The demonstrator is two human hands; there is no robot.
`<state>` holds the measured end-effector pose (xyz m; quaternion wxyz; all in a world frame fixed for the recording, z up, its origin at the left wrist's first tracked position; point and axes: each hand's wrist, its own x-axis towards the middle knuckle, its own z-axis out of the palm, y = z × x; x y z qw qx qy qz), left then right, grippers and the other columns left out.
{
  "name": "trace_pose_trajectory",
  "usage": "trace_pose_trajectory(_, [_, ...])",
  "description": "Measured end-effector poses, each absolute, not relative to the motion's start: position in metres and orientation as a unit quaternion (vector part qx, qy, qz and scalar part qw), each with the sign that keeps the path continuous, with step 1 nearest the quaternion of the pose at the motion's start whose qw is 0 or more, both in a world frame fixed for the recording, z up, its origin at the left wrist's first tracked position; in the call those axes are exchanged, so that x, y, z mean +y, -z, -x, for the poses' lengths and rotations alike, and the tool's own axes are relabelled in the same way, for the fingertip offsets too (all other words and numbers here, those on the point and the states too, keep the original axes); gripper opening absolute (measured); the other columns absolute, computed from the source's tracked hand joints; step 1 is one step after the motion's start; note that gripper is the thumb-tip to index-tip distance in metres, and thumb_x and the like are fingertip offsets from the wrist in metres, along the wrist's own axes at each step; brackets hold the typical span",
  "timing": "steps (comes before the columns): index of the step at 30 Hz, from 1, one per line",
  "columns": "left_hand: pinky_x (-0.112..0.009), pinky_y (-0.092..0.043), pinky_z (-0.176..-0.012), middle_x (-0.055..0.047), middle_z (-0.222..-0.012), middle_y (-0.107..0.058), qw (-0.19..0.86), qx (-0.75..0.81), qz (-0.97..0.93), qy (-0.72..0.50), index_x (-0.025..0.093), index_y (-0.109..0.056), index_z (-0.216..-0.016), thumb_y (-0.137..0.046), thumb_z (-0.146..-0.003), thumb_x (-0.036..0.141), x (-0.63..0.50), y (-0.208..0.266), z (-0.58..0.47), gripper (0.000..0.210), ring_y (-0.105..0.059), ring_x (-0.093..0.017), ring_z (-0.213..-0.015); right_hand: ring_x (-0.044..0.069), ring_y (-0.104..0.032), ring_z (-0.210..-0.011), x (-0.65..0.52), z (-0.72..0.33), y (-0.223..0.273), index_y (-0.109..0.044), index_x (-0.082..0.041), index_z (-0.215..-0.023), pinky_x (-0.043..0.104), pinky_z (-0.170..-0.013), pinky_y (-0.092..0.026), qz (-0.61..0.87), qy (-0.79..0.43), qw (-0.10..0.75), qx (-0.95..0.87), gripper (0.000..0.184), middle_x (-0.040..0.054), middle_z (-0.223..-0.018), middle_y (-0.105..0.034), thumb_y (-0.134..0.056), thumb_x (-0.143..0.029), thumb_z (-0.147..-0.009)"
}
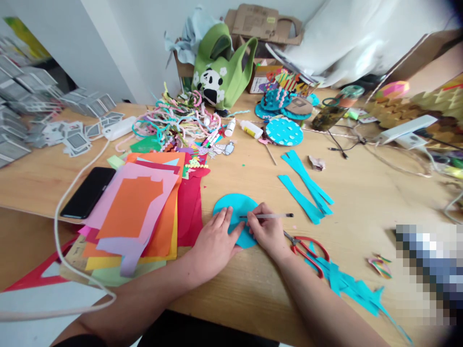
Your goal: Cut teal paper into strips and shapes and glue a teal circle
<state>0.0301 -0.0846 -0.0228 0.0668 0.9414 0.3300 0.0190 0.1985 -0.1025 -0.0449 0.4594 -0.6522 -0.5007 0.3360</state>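
Observation:
A round blue paper disc (235, 201) lies flat on the wooden table in front of me. My left hand (216, 238) rests on its left part, fingers stretched out and pressing it down. In my right hand (266, 232) is a slim pen (269, 216), pinched between the fingers with its tip at the disc's surface near the middle. Just right of that hand lie red-handled scissors (307, 251), partly over blue paper scraps (347, 284). Blue paper strips (306, 185) lie farther back on the right.
Stacked coloured paper (133, 207) and a black phone (88, 193) are at left, beside a white cable (58, 236). Behind are tangled pipe cleaners (177, 115), glue bottles (251, 129), a dotted blue disc (284, 131) and a green panda bag (226, 72).

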Motion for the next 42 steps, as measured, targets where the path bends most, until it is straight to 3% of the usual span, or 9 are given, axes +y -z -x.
trace_pose_trajectory(28, [-0.049, -0.036, -0.105, -0.02, -0.147, -0.035, 0.063, 0.328, -0.942, -0.023, 0.022, -0.043, -0.138, -0.061, -0.082, 0.047, -0.085, 0.026, -0.029, 0.064, -0.035, -0.034, -0.135, 0.011, -0.045, -0.042, -0.105, -0.198, 0.047, -0.047, -0.022, -0.07, 0.023, -0.04, -0.035, 0.638, -0.342, 0.481, -0.495, 0.023, -0.0036, -0.052, -0.05, -0.054, -0.037, -0.086])
trace_pose_trajectory(34, [-0.05, -0.037, -0.104, -0.017, -0.147, -0.036, 0.099, 0.33, -0.936, -0.068, 0.023, -0.043, -0.138, -0.055, -0.085, 0.049, -0.079, 0.017, -0.025, 0.061, -0.034, -0.033, -0.135, 0.015, -0.06, -0.068, -0.105, -0.196, 0.045, -0.049, -0.022, -0.091, 0.029, -0.063, -0.05, 0.616, -0.219, 0.63, -0.419, 0.017, 0.0011, -0.075, -0.058, -0.051, -0.039, -0.091])
trace_pose_trajectory(38, [-0.051, -0.04, -0.102, -0.017, -0.14, -0.043, 0.103, 0.419, -0.888, -0.157, 0.019, -0.041, -0.138, -0.045, -0.092, 0.041, -0.068, 0.008, -0.023, 0.051, -0.041, -0.032, -0.129, 0.018, -0.059, -0.087, -0.097, -0.201, 0.047, -0.051, -0.022, -0.106, 0.034, -0.077, -0.049, 0.647, -0.165, 0.63, -0.396, 0.026, 0.0056, -0.093, -0.058, -0.046, -0.044, -0.092])
trace_pose_trajectory(42, [-0.05, -0.043, -0.101, -0.017, -0.138, -0.041, 0.165, 0.456, -0.839, -0.248, 0.018, -0.045, -0.131, -0.045, -0.093, 0.033, -0.058, 0.009, -0.02, 0.041, -0.044, -0.03, -0.127, 0.017, -0.057, -0.083, -0.094, -0.204, 0.049, -0.052, -0.022, -0.107, 0.033, -0.075, -0.049, 0.663, -0.194, 0.612, -0.386, 0.031, 0.0052, -0.095, -0.056, -0.046, -0.047, -0.091])
